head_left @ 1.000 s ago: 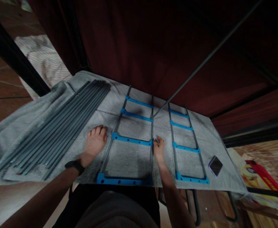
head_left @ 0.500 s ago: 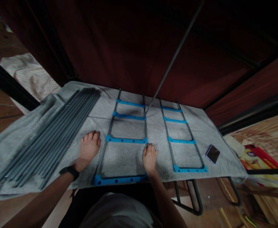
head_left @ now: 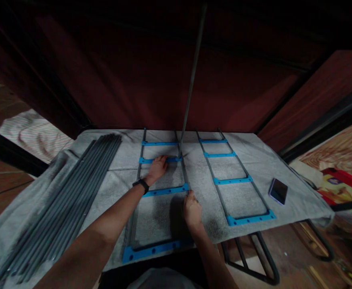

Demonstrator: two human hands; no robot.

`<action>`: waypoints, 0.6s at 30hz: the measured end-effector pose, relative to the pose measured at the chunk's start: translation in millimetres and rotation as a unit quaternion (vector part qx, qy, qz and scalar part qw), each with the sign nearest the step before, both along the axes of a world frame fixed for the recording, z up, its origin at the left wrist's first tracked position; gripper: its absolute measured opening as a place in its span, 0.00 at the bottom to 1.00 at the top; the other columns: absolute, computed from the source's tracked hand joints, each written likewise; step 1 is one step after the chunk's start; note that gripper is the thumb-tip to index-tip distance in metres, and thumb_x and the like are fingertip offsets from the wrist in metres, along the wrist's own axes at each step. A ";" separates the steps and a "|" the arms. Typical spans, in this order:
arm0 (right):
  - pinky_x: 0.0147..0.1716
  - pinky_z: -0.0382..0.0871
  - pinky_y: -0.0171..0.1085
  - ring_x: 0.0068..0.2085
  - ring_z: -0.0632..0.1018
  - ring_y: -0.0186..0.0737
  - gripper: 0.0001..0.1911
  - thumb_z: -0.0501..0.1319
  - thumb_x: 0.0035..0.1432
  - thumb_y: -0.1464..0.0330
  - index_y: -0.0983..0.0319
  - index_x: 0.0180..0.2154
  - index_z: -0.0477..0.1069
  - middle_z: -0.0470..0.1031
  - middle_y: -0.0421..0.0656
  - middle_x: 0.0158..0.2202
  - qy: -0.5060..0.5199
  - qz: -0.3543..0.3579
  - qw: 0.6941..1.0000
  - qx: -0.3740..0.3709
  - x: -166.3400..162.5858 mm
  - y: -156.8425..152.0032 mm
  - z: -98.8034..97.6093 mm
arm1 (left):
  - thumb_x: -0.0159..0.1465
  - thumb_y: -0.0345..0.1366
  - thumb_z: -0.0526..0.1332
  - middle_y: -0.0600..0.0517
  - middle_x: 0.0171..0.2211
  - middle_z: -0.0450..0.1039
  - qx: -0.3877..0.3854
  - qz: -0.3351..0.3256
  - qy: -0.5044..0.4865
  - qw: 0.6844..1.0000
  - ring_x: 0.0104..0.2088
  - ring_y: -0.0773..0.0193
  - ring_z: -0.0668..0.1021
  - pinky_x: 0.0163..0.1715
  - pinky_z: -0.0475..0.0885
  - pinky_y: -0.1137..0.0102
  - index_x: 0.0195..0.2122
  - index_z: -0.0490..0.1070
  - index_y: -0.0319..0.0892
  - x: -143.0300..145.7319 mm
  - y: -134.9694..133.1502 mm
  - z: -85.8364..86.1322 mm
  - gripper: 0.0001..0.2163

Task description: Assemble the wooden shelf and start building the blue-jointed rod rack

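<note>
Ladder-like grey metal frame with blue plastic crosspieces [head_left: 165,190] lies flat on the grey cloth-covered table [head_left: 263,160], between a bundle of long grey rods [head_left: 73,192] and a second matching frame [head_left: 232,180]. A thin grey rod [head_left: 190,80] stands up from its far right corner. The left hand [head_left: 157,166] rests open and flat on a far crosspiece. The right hand [head_left: 192,210] curls over the right rail, though whether it grips cannot be told. Judged from this, the upright rod is being seated, and a next move calls for keeping the frame pinned down. A dark phone [head_left: 278,191] lies well apart.
</note>
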State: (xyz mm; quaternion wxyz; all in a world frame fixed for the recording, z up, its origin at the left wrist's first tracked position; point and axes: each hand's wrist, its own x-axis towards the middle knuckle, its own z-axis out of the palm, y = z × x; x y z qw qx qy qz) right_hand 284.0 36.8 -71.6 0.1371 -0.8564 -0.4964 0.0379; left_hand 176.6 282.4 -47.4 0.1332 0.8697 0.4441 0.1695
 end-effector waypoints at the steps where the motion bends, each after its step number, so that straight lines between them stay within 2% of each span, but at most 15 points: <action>1: 0.31 0.68 0.36 0.33 0.82 0.43 0.18 0.45 0.68 0.76 0.67 0.53 0.68 0.81 0.52 0.37 0.015 0.001 1.000 0.005 -1.3 -0.1 -1.5 | 0.68 0.33 0.54 0.40 0.58 0.71 -0.007 -0.007 0.014 1.000 0.58 0.53 0.73 0.60 0.66 0.60 0.63 0.65 0.37 12.3 7.1 -0.2 0.22; 4: 0.31 0.69 0.37 0.34 0.82 0.45 0.19 0.44 0.66 0.78 0.68 0.52 0.68 0.81 0.53 0.37 0.054 -0.007 0.998 0.024 -5.9 0.4 -6.7 | 0.67 0.34 0.57 0.42 0.56 0.74 -0.028 -0.020 0.042 0.999 0.55 0.53 0.75 0.56 0.69 0.60 0.61 0.69 0.41 38.1 22.8 -3.4 0.20; 7: 0.31 0.71 0.38 0.33 0.82 0.45 0.19 0.45 0.66 0.78 0.68 0.51 0.68 0.80 0.52 0.36 0.074 -0.012 0.996 0.046 -8.7 2.6 -10.5 | 0.68 0.36 0.58 0.45 0.55 0.75 -0.046 -0.015 0.059 0.997 0.54 0.52 0.75 0.54 0.70 0.59 0.56 0.75 0.46 50.0 30.3 -9.5 0.16; 11: 0.32 0.70 0.36 0.35 0.82 0.43 0.17 0.45 0.65 0.80 0.67 0.49 0.67 0.80 0.50 0.37 0.106 -0.006 0.993 0.055 -6.6 6.1 -12.1 | 0.68 0.37 0.58 0.45 0.53 0.75 -0.053 0.017 0.062 0.996 0.54 0.50 0.75 0.54 0.70 0.58 0.54 0.78 0.48 55.1 32.4 -17.4 0.16; 14: 0.30 0.68 0.36 0.32 0.80 0.41 0.16 0.46 0.64 0.80 0.67 0.48 0.67 0.79 0.47 0.33 0.137 -0.009 0.989 0.053 -3.1 8.1 -13.3 | 0.68 0.37 0.59 0.45 0.51 0.76 -0.057 0.034 0.057 0.996 0.53 0.50 0.76 0.53 0.71 0.59 0.54 0.78 0.49 57.3 32.6 -20.3 0.15; 18: 0.28 0.66 0.37 0.28 0.78 0.41 0.14 0.46 0.65 0.77 0.64 0.46 0.66 0.76 0.42 0.28 0.176 -0.010 0.980 0.092 0.7 9.5 -15.9 | 0.68 0.35 0.60 0.45 0.51 0.76 -0.057 0.037 0.047 0.997 0.52 0.51 0.76 0.52 0.71 0.59 0.53 0.79 0.48 58.7 32.3 -20.0 0.14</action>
